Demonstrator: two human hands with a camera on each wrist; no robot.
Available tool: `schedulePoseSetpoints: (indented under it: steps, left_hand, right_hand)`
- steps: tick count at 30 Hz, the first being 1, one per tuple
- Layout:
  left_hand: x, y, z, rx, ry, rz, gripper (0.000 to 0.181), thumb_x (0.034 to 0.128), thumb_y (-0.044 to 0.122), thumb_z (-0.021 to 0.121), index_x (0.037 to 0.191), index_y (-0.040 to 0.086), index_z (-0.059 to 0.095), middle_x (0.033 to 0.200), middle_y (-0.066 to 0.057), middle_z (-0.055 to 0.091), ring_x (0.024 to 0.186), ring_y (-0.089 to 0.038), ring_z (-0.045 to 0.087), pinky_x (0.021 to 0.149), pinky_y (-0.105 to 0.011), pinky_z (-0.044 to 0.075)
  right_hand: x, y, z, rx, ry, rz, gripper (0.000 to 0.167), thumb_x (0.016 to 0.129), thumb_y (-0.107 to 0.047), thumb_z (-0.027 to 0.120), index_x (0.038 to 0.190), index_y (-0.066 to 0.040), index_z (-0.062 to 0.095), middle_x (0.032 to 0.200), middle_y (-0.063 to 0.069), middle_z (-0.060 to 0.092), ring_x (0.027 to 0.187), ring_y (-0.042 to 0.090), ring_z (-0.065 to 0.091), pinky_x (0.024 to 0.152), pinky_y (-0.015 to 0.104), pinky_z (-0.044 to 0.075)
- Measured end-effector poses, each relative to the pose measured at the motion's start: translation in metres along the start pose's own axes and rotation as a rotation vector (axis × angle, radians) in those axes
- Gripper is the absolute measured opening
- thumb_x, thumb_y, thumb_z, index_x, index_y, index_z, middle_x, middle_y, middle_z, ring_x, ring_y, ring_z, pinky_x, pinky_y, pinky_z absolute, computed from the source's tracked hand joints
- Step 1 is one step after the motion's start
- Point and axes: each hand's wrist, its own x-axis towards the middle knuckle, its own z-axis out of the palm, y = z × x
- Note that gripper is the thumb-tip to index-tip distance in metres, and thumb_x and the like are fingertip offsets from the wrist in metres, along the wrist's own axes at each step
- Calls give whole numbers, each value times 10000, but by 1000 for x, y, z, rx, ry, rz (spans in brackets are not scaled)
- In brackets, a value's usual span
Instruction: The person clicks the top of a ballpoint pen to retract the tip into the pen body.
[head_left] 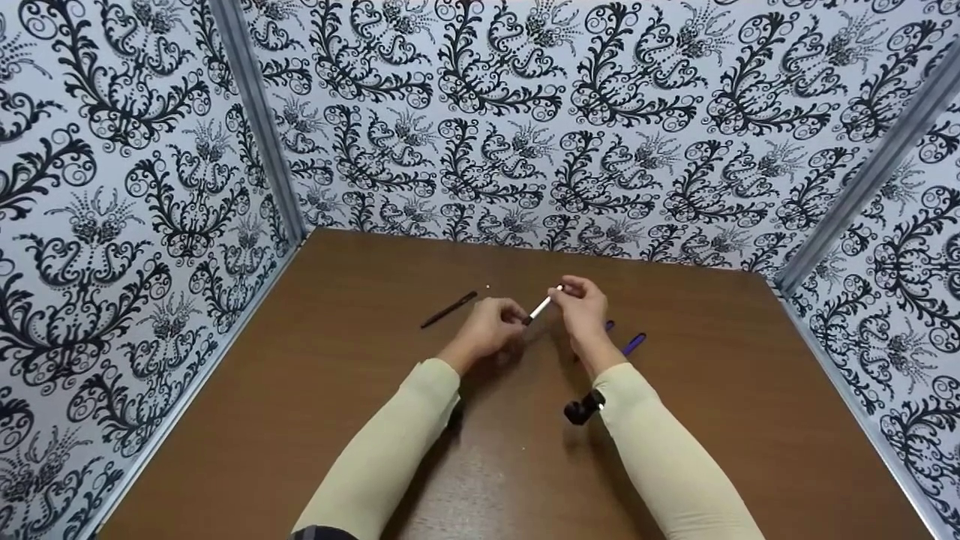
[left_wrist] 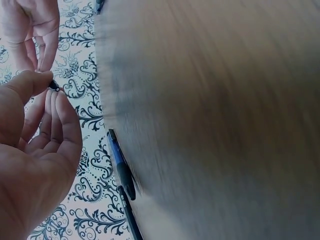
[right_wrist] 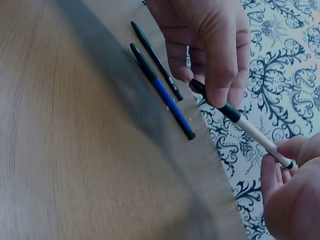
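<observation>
Left hand grip: left hand [head_left: 487,328] pinches the dark end section of the white pen [head_left: 540,307] between thumb and fingers.
Right hand grip: right hand [head_left: 586,307] pinches the opposite, white-barrelled end near its small dark tip.
White pen, quantity: one.
White pen, location: centre of the head frame, spanning the gap between both hands, raised off the brown table [head_left: 315,420].
White pen, long axis: diagonal; in the head frame the dark section points lower left and the other end upper right; in the right wrist frame the dark section points upper left.
Dark pen, quantity: one [head_left: 448,309] in the head frame, lying diagonally just left of the left hand.
Blue pens, quantity: two [head_left: 634,344] in the head frame, right of centre, both partly covered by the right arm.
Right wrist frame, lying pens: two, one blue and black, one dark, side by side at upper centre.
Writing: small pale marking on the dark pen in the right wrist frame, too small to read.
Sleeves: two, pale [head_left: 675,457], lower frame.
Patterned walls: black scrollwork on white [head_left: 510,112], across the top.
</observation>
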Motion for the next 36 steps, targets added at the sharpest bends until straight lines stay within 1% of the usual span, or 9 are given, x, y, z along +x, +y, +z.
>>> schedulePoseSetpoints:
  steps: [3,6,10,13,19,25,29,32,36]
  left_hand:
    - [0,1,1,-15,16,13,118,998,41,793,1105,80,822,966,-11,764,876,-140,688,790,-313,583]
    - [1,2,1,-41,26,19,109,996,39,796,1095,78,816,960,-8,758,879,-138,685,790,-308,576]
    - [0,2,1,-52,28,32,114,990,37,806,1099,72,808,945,-1,749,873,-124,676,787,-292,565]
    - [0,1,1,-55,30,40,121,986,31,814,1100,69,805,937,3,746,871,-118,675,787,-286,564]
    - [0,1,-2,-103,32,61,133,982,6,804,1109,43,790,963,-25,755,889,-130,684,800,-288,579]
    - [0,0,-4,-159,38,79,154,980,-17,792,1125,31,782,1019,-82,770,914,-139,690,828,-290,587]
    - [-1,0,-6,-181,41,99,170,972,-29,788,1135,18,779,1034,-120,771,906,-141,687,827,-288,587]
    - [-1,2,-6,-186,43,113,177,970,-33,789,1141,11,778,1023,-115,767,896,-139,683,818,-286,583]
    - [-1,1,-6,-188,48,118,174,969,-33,792,1135,18,779,1000,-87,760,887,-125,676,809,-273,577]
  right_hand:
    - [-2,-4,2,25,-3,-22,330,928,85,820,1242,82,720,1032,104,682,956,148,610,769,162,548]
    - [-4,-7,3,59,-10,-46,356,916,110,817,1252,107,700,999,85,679,902,114,624,770,178,568]
    - [-7,-8,3,169,-32,-59,361,904,190,783,1240,113,678,979,103,668,840,102,659,803,261,632]
    - [-9,-9,4,235,-52,-61,351,902,228,760,1209,73,688,978,116,660,826,118,680,810,320,657]
    - [-12,-13,5,250,-61,-88,335,919,194,771,1209,40,703,1006,109,669,864,140,688,833,353,659]
    - [-13,-17,6,263,-65,-123,330,929,179,772,1226,57,697,1011,113,683,850,141,705,784,281,644]
    - [-15,-17,5,267,-67,-140,332,934,171,776,1232,46,699,1001,97,686,835,145,704,804,342,659]
    - [-16,-18,4,262,-74,-152,331,942,164,773,1228,10,706,1002,90,685,835,150,705,818,388,664]
    - [-17,-18,3,256,-101,-169,356,943,172,765,1248,2,694,1014,112,682,850,160,708,804,375,665]
